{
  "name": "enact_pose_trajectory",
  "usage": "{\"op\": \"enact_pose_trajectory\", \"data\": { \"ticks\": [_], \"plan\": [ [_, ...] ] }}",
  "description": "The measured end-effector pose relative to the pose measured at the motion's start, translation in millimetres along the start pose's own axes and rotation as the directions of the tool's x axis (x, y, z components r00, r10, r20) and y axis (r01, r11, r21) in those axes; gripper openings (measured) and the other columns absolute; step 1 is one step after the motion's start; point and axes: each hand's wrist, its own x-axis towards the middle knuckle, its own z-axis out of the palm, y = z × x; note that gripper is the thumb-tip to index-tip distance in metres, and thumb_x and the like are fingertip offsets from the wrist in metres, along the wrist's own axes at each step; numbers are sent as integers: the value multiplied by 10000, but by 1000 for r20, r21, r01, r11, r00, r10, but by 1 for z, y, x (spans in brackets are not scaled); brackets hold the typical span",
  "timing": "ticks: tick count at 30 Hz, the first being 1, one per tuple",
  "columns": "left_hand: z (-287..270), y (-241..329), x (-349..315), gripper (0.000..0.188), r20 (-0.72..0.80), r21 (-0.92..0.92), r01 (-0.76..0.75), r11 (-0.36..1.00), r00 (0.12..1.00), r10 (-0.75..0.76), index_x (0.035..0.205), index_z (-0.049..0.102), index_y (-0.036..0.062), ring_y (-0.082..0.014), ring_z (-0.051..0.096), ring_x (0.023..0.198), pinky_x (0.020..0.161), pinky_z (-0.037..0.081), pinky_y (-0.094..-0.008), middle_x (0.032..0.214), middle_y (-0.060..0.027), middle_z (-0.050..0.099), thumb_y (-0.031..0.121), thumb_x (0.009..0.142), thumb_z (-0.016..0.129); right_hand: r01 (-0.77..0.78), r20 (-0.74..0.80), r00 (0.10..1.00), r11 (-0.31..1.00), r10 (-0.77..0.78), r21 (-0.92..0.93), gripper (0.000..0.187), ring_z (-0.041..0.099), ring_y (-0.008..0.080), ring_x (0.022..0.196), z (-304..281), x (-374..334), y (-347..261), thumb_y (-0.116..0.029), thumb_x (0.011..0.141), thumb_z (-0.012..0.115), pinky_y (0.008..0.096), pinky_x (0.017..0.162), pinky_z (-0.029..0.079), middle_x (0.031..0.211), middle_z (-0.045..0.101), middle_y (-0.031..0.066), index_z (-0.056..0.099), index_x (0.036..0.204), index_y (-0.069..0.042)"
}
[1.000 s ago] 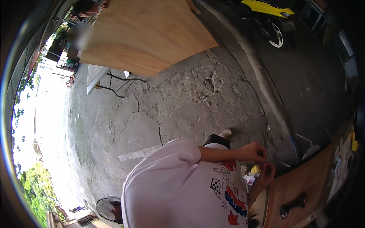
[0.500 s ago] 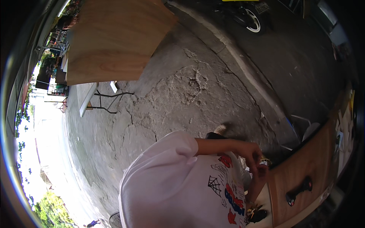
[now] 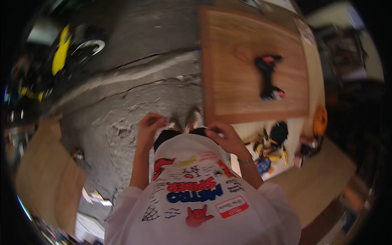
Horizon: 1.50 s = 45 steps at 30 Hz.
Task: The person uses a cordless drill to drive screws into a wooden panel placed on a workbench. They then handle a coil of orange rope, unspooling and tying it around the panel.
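Note:
Both hands hang apart in front of my white printed shirt, above the shoes, somewhat smeared by motion. My left hand (image 3: 152,123) is at the left of my waist, fingers loosely bent and apart, with nothing visible in it. On the other side, my right hand (image 3: 221,134) is near the corner of a wooden panel (image 3: 232,106), its fingers curled with a gap to the thumb and no object showing. A black-and-red tool (image 3: 267,77), perhaps a power tool, lies on that panel. Beside the right forearm are a black rounded thing (image 3: 279,132) and several small yellow and dark tools (image 3: 267,152).
An orange round object (image 3: 320,121) sits at the bench's right edge. Another wooden board (image 3: 45,175) stands at the left. A raised concrete strip (image 3: 122,77) crosses the cracked floor. A yellow-and-black motorcycle (image 3: 61,53) is at the far left.
My view has swung to the right, so the panel with the tool is now ahead on the right. My hands, together at a small shiny thing before, have moved apart.

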Motion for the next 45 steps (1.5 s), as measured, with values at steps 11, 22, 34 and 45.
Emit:
{"op": "enact_pose_trajectory", "data": {
  "ticks": [11,22,34,45],
  "plan": [
    [48,1,23,121,178,141,71,988,979,-96,1004,647,12,-178,687,900,852,570,-333,983,-102,710,54,912,713,-254,-707,381,668,-596,-699,366,638,356,896,-160,6,34,-259,970,661,456,815,502,1013,658,175,592,1210,9],
    [100,23,39,147,276,82,-49,995,961,25,1004,686,-10,-136,681,845,796,547,-266,920,-69,716,33,878,749,-535,-815,531,655,-231,-534,819,698,364,946,-279,119,72,-250,867,719,458,818,546,1027,696,239,295,1527,-17],
    [122,37,105,207,389,-20,131,991,914,-113,1059,666,-27,-126,683,834,771,549,-248,936,-88,721,-4,871,750,-41,-723,572,867,-387,-497,169,535,128,608,-63,-71,-40,-11,1030,522,272,579,431,678,568,47,672,975,43],
    [144,61,147,305,490,40,111,993,864,-117,989,499,50,-115,683,838,760,534,-234,874,-63,673,-48,840,747,-419,-635,771,721,-39,-552,256,693,290,863,58,-64,-76,-84,786,768,406,810,506,973,739,79,761,1041,-106]
  ]
}}
